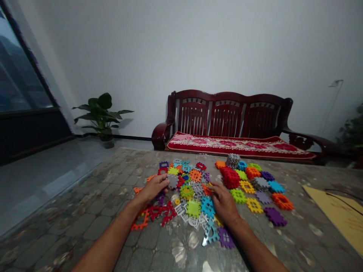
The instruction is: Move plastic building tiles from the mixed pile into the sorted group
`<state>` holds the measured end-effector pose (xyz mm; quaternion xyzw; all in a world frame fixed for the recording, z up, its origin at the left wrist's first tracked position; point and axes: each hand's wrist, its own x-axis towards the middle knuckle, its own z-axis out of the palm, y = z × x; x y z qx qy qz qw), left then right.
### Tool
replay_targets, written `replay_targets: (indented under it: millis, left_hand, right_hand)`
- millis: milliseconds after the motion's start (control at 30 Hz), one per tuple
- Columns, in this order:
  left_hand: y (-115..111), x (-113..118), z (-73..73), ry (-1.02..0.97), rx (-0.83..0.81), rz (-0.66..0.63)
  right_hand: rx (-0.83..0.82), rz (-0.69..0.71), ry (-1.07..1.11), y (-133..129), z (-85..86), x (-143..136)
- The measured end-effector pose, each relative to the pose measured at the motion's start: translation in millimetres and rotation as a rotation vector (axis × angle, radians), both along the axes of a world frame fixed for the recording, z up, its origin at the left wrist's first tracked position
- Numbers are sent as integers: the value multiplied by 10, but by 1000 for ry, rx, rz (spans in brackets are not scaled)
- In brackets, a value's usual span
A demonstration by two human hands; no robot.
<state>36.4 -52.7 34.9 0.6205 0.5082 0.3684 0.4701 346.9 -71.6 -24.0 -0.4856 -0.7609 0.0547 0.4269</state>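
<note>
My left hand [156, 186] is closed at the left of a loose pile of plastic interlocking tiles, its thumb and fingers on the edge of a grey square tile [172, 181]. On the pile's right side, my right hand [224, 201] has its fingers curled together. An orange tile [207, 190] and a bit of yellow show at its fingertips; what it grips is partly hidden. Between the hands lie a lime ring-shaped tile [186, 192], a lime square tile [193, 208] and a blue tile [208, 207]. White window-shaped pieces [194, 221] lie nearer to me.
Right of the pile, tiles are grouped by colour, with a red stack [230, 177] and a grey stack [233, 161]. A yellow board [337, 211] with dark cords lies at the table's right. Beyond the patterned table [93, 211] stand a wooden bench [227, 113] and a potted plant [102, 113].
</note>
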Motion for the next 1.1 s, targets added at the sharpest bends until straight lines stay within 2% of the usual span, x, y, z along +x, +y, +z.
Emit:
replay_targets:
  millis: [233,367,500,600,767,933,1100]
  left_hand:
    - [-16,52,-41,-217,-159,-30]
    - [-37,63,-71,-218,-181,-32]
    - [-87,82,-21,-183,-179,-133]
    - [-122,126,15,-153,-169,-175]
    - [-157,214,25,-237,-169,-143]
    - [-198,280,36,-233,-166,-205]
    - [-217,370,12,-210,-174,-263]
  right_hand:
    - [24,-13,-10,-4,6,-16]
    - [38,-13,-15,-7,20,-15]
    - [69,16,-44,-48,98,-39]
    - [107,93,-63,-120,200,-104]
    - [86,283,-73,-233,333,-266]
    - [47,405,-131,-287,368,-409]
    - [46,467,-167,-355,381,-522]
